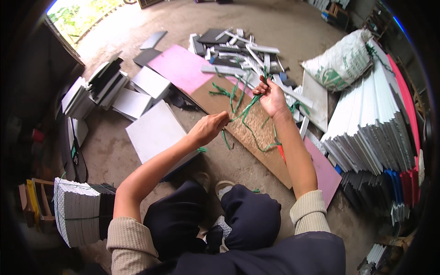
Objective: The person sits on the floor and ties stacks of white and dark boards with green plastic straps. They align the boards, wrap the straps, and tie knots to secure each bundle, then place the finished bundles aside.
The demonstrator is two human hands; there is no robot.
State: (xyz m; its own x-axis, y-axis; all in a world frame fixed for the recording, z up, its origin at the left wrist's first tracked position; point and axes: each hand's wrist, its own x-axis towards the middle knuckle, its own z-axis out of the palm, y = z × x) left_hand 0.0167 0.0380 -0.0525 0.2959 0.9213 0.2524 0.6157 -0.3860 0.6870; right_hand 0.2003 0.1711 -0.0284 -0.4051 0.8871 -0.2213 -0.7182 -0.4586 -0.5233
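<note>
Strands of green plastic twine (250, 108) run between my two hands, in front of me and above the floor. My right hand (271, 97) is raised with its fingers closed round a bunch of the twine. Lower and to the left, my left hand (210, 128) is closed on the other part of the strands; its fingertips are partly hidden. Beneath both hands lies a brown board (270, 160) with a rough, worn patch. More loose green twine (222, 91) is scattered over the board's far part, and loose ends hang below my hands.
A pink sheet (176, 66) and a heap of white and dark offcuts (229, 48) lie beyond. White panels (153, 130) sit at left, near a tied stack (78, 213). At right, a filled sack (339, 62) rests by a tall stack of sheets (366, 123).
</note>
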